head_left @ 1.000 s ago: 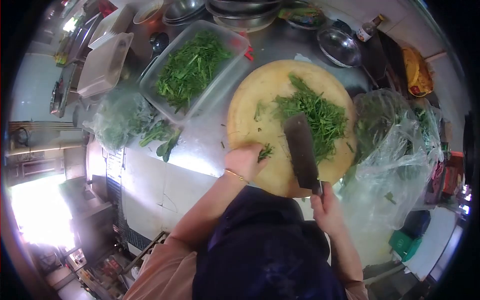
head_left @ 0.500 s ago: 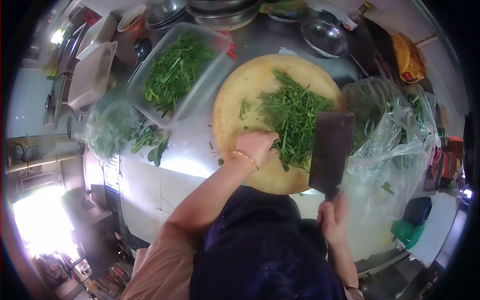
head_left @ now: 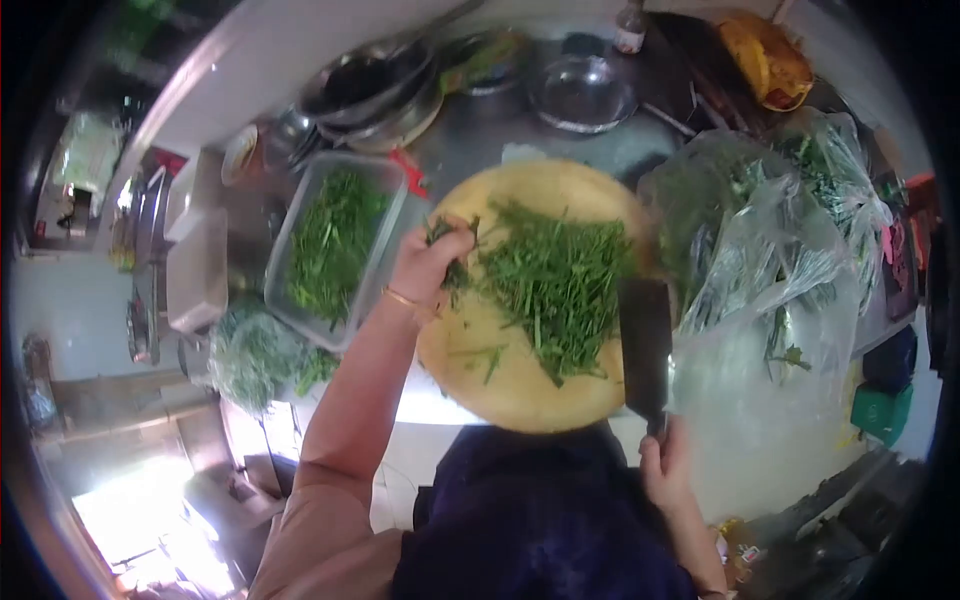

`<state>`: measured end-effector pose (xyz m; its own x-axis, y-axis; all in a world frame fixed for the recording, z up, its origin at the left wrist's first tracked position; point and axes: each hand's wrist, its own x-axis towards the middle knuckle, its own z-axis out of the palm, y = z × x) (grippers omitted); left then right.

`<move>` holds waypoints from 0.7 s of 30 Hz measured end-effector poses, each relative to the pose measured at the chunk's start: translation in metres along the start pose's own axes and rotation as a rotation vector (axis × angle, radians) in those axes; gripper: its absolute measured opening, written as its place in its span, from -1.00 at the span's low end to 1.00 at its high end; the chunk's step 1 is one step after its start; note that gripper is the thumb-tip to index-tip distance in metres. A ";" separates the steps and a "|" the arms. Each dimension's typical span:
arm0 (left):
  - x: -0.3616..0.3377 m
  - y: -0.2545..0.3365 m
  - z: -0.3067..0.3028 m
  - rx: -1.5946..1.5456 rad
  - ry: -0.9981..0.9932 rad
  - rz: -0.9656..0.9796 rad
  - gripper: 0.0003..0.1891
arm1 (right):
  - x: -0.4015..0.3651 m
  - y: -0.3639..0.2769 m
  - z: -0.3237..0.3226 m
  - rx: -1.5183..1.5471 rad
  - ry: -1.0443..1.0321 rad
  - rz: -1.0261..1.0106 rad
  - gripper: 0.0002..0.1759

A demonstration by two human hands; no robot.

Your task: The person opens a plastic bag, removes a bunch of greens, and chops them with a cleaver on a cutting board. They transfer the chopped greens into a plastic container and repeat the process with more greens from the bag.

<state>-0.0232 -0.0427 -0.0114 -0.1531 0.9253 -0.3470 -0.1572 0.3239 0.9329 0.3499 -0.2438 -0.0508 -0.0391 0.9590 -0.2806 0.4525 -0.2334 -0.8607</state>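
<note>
My left hand (head_left: 432, 258) is closed around a small bunch of cut greens (head_left: 455, 270), raised over the left rim of the round wooden chopping board (head_left: 530, 408). A bracelet circles that wrist. My right hand (head_left: 668, 465) grips the handle of a dark cleaver (head_left: 646, 340), whose broad blade lies along the board's right edge. Between the two hands, a loose heap of chopped greens (head_left: 558, 290) covers the middle of the board. Left of the board, a clear plastic tub (head_left: 362, 290) holds more cut greens.
Plastic bags of leafy greens (head_left: 770, 240) lie right of the board. Another bagged bunch (head_left: 250, 350) sits at the counter's left front. Metal bowls (head_left: 375, 90), a glass-like bowl (head_left: 582, 95) and a sauce bottle (head_left: 630, 28) stand behind. An empty plastic tub (head_left: 197, 270) is far left.
My left hand has moved left and away from the heap, lifting some greens with it. My right hand still holds the cleaver beside the board. The camera view has turned.
</note>
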 end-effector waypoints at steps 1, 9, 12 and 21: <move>0.019 0.018 0.018 -0.008 0.053 0.050 -0.90 | -0.002 -0.002 0.001 -0.015 0.028 0.031 -0.58; 0.241 0.068 0.153 0.578 0.023 0.251 -0.57 | 0.000 -0.044 0.006 -0.155 0.103 0.045 -0.60; 0.322 0.026 0.175 0.821 -0.037 0.282 -0.42 | -0.003 -0.043 0.010 -0.158 0.119 0.083 -0.58; 0.273 0.044 0.154 0.712 -0.015 0.459 -0.48 | 0.000 -0.048 0.008 -0.004 0.154 0.125 -0.56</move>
<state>0.0781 0.2542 -0.0506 -0.0379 0.9963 0.0773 0.5703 -0.0420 0.8204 0.3214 -0.2340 -0.0127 0.1544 0.9360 -0.3163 0.4486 -0.3517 -0.8216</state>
